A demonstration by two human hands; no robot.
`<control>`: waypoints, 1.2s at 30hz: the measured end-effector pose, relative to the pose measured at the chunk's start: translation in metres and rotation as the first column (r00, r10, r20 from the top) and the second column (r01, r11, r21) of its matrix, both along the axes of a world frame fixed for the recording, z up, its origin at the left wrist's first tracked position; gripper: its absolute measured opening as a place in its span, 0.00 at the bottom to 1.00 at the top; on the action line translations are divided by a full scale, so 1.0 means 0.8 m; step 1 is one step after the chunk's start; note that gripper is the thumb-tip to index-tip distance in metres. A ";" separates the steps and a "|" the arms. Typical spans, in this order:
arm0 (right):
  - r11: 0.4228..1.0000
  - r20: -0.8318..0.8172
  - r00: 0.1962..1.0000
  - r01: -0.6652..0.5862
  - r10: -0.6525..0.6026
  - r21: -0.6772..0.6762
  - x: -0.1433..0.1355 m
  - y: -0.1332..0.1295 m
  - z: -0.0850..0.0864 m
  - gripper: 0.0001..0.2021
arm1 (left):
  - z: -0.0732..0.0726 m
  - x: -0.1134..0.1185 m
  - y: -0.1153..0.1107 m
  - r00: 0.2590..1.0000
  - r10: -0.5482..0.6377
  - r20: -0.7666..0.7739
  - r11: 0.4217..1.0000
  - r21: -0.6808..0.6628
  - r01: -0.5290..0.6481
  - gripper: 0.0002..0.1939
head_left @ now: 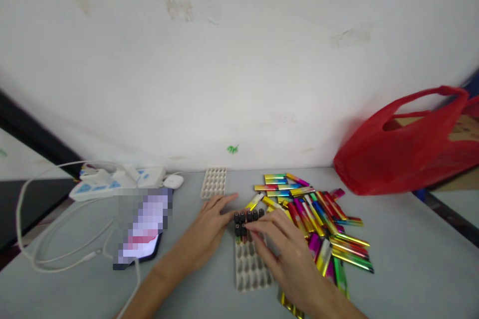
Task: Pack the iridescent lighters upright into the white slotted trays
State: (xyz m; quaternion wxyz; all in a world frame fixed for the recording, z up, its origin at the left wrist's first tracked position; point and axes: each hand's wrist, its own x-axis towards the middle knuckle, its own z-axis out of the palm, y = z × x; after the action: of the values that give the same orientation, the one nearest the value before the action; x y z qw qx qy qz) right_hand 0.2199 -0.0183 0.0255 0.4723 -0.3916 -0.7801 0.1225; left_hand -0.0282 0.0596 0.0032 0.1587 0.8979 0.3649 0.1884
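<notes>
Two bare hands work over a pale gridded tray with rounded pockets on a grey tabletop. The left hand reaches in beside the tray's far end; the right hand's fingers pinch near small black-capped pieces standing in its far rows. To the right lies a loose pile of shiny, multicoloured metallic tubes. A second pale gridded tray lies near the white wall. A lit smartphone, white power strip and white cables are left; a red bag is far right.
</notes>
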 end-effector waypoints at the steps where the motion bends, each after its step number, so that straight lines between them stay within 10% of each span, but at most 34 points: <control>1: 1.000 -0.006 1.000 0.006 -0.006 -0.010 0.000 0.000 0.001 0.15 | 0.002 0.000 0.000 1.000 -0.002 -0.004 1.000 0.006 0.002 0.27; 17: 0.999 -0.050 0.998 0.031 -0.032 -0.013 0.001 -0.001 0.007 0.13 | 0.000 0.004 0.006 0.974 0.104 0.199 0.985 0.112 -0.128 0.19; 36: 0.998 -0.036 0.998 0.058 -0.057 0.014 0.001 -0.001 0.008 0.13 | 0.000 0.005 -0.004 0.992 0.116 -0.047 0.949 0.300 -0.097 0.21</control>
State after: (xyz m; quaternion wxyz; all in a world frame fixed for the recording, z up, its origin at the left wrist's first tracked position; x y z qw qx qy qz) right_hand 0.2203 -0.0193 0.0321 0.4924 -0.4079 -0.7610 0.1097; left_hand -0.0239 0.0562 0.0035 -0.0004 0.8960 0.3854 0.2208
